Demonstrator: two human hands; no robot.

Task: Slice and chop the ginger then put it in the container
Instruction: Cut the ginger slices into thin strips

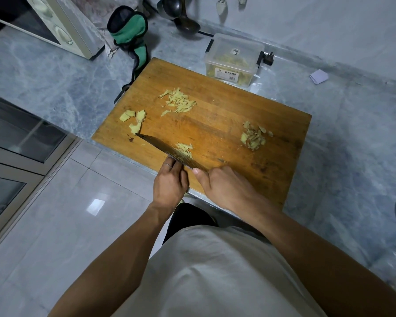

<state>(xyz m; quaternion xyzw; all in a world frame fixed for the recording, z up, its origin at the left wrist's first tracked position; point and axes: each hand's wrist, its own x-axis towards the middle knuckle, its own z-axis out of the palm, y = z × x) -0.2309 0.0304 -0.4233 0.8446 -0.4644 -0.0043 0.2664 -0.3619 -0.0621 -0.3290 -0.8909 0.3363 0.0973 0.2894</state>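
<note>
A wooden cutting board (226, 106) lies on the counter. It carries sliced ginger strips (178, 100) at the far middle, thicker ginger slices (133, 118) at the left edge, and a heap of ginger scraps (253, 136) on the right. My right hand (224, 186) grips the handle of a cleaver (169, 149), thumb by the blade's spine. A small pile of chopped ginger (185, 148) sits at the blade. My left hand (169, 181) rests against the blade's near side, its fingertips hidden. A clear plastic container (234, 58) holding ginger stands behind the board.
A toaster oven (44, 21) stands at the far left, with a green oven mitt (129, 33) beside it. Ladles (181, 17) hang at the back wall. A plug (268, 58) and a folded paper (318, 76) lie right of the container. The counter's front edge runs under my hands.
</note>
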